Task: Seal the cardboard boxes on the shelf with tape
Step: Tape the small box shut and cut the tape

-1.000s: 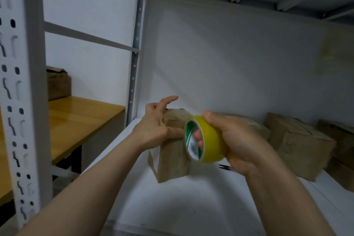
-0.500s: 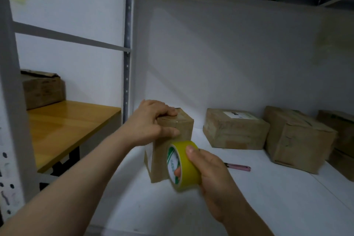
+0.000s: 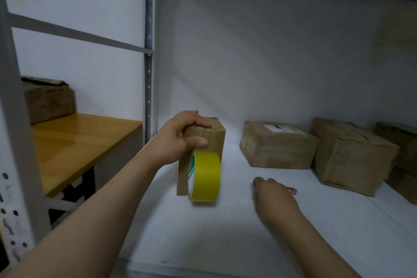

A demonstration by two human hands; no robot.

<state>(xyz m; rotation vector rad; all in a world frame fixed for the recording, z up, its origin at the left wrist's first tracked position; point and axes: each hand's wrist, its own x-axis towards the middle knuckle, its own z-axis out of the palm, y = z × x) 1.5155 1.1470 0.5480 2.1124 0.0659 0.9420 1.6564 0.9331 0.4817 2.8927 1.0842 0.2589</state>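
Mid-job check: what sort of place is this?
Probably a storeroom or packing area: a perforated metal upright, cardboard boxes on a white shelf, a wooden table alongside.

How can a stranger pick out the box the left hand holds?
On the white shelf, go to its left end, by the grey post. The cardboard box stands on end under the left hand; only it has a yellow tape roll against it.

Dim, cool light fills the shelf [image 3: 225,232]; the wall [image 3: 79,7] left of it is brighter. The right hand [image 3: 274,196] is blurred.
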